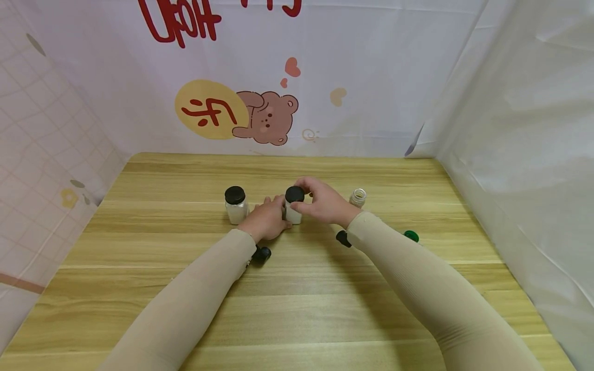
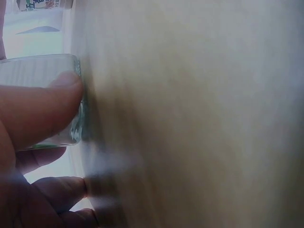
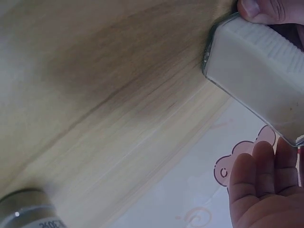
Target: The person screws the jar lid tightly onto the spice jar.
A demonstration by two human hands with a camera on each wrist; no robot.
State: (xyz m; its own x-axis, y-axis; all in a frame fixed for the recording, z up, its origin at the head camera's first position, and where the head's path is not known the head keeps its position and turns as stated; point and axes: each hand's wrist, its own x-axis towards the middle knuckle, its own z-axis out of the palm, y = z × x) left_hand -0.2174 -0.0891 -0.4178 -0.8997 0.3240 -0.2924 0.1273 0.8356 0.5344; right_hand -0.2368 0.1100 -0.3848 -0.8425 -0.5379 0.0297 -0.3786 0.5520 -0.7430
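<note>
A square glass jar (image 1: 294, 214) with white contents stands near the middle of the table. My left hand (image 1: 266, 220) grips it low on its left side, the thumb (image 2: 52, 102) lying across the glass near the base. My right hand (image 1: 325, 201) holds the jar's black lid (image 1: 294, 194), its thumb at the near edge and a finger behind. In the right wrist view the white-filled jar (image 3: 256, 66) looks tilted, its lid mostly cut off at the edge. A second jar (image 1: 237, 211) of white contents, also black-lidded, stands left of my left hand.
Beyond my right wrist stands an open-mouthed glass bottle (image 1: 358, 198). A black cap-like piece (image 1: 343, 238) and a green lid (image 1: 411, 235) lie beside my right sleeve. Another black piece (image 1: 262, 255) lies by my left forearm. A printed cloth wall (image 1: 371, 118) rises behind the table.
</note>
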